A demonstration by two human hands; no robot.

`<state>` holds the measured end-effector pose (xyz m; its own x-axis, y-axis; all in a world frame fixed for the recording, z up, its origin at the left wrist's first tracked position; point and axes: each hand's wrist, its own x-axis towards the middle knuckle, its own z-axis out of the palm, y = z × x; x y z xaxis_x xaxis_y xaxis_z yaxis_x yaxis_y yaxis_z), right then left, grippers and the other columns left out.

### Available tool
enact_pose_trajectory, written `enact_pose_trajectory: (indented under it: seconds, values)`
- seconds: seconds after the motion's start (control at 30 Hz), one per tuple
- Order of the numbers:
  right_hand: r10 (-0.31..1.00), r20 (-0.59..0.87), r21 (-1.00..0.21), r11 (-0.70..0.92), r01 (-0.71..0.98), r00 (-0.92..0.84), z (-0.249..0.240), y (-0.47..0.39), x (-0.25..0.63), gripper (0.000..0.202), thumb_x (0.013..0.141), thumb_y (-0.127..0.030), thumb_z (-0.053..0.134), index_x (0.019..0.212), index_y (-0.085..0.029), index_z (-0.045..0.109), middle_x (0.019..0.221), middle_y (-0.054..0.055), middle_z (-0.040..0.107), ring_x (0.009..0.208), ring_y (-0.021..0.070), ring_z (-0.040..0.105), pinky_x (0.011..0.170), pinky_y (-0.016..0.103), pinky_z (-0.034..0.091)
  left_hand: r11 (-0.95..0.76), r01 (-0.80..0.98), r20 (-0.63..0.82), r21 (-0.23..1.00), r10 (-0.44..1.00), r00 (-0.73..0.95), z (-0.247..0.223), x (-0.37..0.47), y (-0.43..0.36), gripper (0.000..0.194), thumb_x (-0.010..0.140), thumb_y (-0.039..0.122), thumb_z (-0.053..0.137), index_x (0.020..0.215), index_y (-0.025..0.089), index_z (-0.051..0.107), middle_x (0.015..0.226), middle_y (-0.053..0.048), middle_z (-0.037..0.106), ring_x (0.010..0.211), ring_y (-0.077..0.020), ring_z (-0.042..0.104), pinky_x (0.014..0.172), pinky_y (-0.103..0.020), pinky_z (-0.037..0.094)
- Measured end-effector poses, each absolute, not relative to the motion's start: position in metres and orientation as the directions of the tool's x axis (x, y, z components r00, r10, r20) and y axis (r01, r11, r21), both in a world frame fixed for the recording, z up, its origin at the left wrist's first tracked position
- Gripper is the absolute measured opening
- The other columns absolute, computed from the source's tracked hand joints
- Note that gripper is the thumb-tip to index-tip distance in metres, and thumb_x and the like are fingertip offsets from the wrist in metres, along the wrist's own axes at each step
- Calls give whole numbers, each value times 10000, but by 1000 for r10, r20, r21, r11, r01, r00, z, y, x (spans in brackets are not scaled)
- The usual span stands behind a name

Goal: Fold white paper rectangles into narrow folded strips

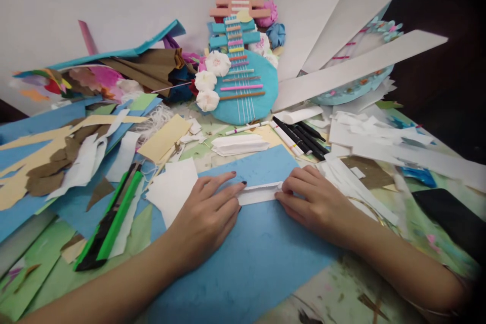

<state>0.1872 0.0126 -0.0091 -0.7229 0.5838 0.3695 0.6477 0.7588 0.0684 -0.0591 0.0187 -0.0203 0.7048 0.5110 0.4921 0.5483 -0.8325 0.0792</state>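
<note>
A folded white paper strip [260, 195] lies across a blue paper sheet [250, 258], with a raised crease along its far edge. My left hand [212, 207] holds the strip's left end between thumb and index finger, its other fingers stretched over the blue sheet. At the right end, my right hand [313, 197] pinches the strip with curled fingers, which hide that end. Just beyond the hands, another folded white paper piece [240, 145] rests on the table. White paper [174, 187] sits beside my left hand.
A green utility knife [110, 217] lies at left among paper scraps [85, 162]. Black pens [299, 136] are behind my right hand. A blue paper instrument with flowers [246, 86] stands at the back. A dark phone-like slab [448, 217] lies at right, near white strips [410, 157].
</note>
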Motion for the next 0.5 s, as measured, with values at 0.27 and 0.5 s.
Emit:
enact_pose_trajectory:
  seconds: [0.27, 0.5]
  values:
    - [566, 332, 88, 777, 623, -754, -1, 14, 191, 220, 910, -148, 454, 776, -148, 629, 765, 52, 558, 785, 165, 415, 697, 337, 306, -873, 485, 427, 56, 460, 778, -20, -61, 23, 169, 873, 70, 458, 882, 136, 613, 1048, -67, 680, 1120, -265, 538, 900, -444, 383]
    - [547, 332, 147, 775, 615, -768, -3, 17, 190, 244, 911, -136, 435, 748, -134, 616, 745, 56, 540, 752, 167, 391, 673, 335, 296, -872, 488, 394, 34, 461, 795, -19, -61, 23, 215, 903, 117, 444, 1057, 144, 593, 1055, -75, 673, 1111, -258, 538, 907, -439, 369]
